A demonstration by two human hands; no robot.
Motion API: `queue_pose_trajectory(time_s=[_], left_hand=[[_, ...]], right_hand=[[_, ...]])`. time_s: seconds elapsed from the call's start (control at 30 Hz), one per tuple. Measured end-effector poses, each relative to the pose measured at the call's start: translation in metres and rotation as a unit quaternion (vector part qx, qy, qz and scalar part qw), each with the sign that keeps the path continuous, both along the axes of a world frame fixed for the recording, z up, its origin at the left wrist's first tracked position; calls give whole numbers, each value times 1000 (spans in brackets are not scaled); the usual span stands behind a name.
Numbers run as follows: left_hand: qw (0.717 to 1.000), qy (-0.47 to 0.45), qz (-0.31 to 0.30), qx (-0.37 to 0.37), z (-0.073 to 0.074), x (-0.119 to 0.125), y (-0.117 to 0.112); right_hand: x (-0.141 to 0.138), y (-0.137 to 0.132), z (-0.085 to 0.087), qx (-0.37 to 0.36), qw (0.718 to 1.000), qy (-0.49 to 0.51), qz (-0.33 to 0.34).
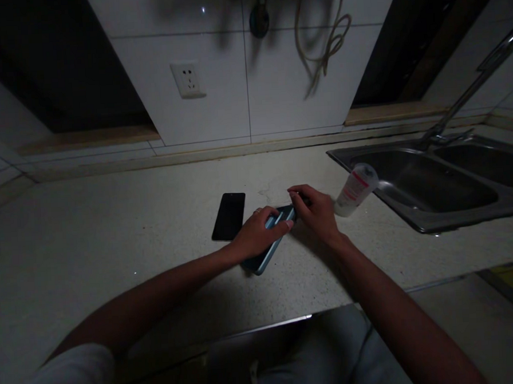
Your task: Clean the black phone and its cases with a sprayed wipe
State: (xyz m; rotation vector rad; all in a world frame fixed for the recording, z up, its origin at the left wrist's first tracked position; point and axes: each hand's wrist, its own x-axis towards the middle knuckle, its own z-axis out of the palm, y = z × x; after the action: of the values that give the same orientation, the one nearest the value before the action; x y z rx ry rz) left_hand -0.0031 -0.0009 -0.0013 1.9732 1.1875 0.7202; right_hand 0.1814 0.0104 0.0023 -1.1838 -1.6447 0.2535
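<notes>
On the counter, my left hand (262, 232) grips a blue phone (266, 260), thumb along its near side and fingers across its top. The phone slants from lower left to upper right, and the hand covers much of it. At its far right corner is my right hand (315, 212), fingers curled and pinched together. What sits inside that pinch is hidden. A second phone with a dark screen (229, 215) lies flat just left of my left hand. Right of my right hand, a clear plastic cup (357, 189) with red print stands tilted in view.
A steel double sink (406, 221) with a faucet (462, 101) is set into the counter (163, 220) on the right. The tiled wall behind carries a power socket (187, 79) and a hanging cord (328, 45). The counter's front edge (267, 327) runs close to my body.
</notes>
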Motion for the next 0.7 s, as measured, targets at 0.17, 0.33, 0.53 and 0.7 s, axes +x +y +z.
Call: queue_pose_trajectory(time_s=[0.17,0.33,0.53,0.7], left_hand=[[1000,3,17,-1,2,1,-3],[998,-15,56,25,-1,1,-3],[992,-67,106,19,-5,0,2],[984,-129,122,-4,-10,0,8]], right_hand=[[-1,-1,0,3,1000,-2,2],[-1,-2,2,-9,1000,5,13],[-5,-5,-1,-61,990,34,124],[-8,-8,-1,-144,967,109,178]])
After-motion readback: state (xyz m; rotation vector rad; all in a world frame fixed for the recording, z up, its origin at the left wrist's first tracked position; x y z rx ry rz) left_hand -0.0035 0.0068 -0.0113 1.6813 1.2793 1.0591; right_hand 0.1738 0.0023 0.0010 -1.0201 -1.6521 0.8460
